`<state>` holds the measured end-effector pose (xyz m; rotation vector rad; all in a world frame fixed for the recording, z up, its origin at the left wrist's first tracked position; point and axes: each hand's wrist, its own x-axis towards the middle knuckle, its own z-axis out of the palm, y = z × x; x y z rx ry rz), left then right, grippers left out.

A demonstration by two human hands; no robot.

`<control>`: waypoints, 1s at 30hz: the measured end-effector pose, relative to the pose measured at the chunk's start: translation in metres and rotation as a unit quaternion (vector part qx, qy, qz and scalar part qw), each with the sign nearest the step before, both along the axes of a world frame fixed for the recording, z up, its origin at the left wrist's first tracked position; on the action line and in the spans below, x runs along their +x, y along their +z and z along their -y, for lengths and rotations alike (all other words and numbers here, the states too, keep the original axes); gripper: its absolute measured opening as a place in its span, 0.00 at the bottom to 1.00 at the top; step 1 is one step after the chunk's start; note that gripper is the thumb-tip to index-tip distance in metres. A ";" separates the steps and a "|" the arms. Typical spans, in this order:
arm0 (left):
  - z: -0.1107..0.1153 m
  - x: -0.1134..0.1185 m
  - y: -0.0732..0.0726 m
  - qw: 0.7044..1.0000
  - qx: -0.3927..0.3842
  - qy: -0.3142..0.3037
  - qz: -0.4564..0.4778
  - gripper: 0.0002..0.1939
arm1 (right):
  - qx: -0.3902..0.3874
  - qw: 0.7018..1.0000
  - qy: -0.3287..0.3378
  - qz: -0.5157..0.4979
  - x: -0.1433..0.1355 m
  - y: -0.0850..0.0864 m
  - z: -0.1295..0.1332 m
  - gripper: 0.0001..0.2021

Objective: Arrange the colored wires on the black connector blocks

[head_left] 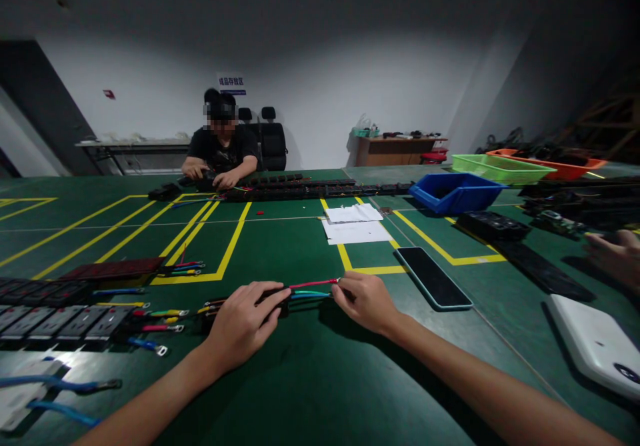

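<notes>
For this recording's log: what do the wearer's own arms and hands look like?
The left hand and right hand are both ungloved, with no ring or watch visible. The left forearm and right forearm are bare, with no sleeve, cable or clear marking in view.

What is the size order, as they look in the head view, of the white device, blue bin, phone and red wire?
1. White device
2. Blue bin and phone: too similar to rank
3. Red wire
</notes>
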<state>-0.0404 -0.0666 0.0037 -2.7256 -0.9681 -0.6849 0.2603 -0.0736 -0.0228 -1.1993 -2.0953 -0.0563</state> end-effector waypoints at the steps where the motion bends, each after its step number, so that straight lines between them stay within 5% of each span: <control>1: 0.000 0.000 0.000 1.000 -0.001 0.000 0.000 0.21 | -0.009 1.000 0.003 0.012 0.000 -0.001 0.000 0.18; 9: 0.003 0.001 0.003 1.000 0.004 -0.001 0.004 0.21 | -0.052 0.998 -0.020 0.024 -0.001 0.001 0.000 0.03; 23: 0.002 0.002 0.002 1.000 0.000 -0.001 0.006 0.21 | 0.011 0.999 0.029 0.032 -0.002 0.003 0.003 0.13; 30: 0.002 0.001 0.001 1.000 0.001 -0.004 0.012 0.21 | 0.057 0.998 -0.027 -0.022 -0.001 0.005 0.003 0.09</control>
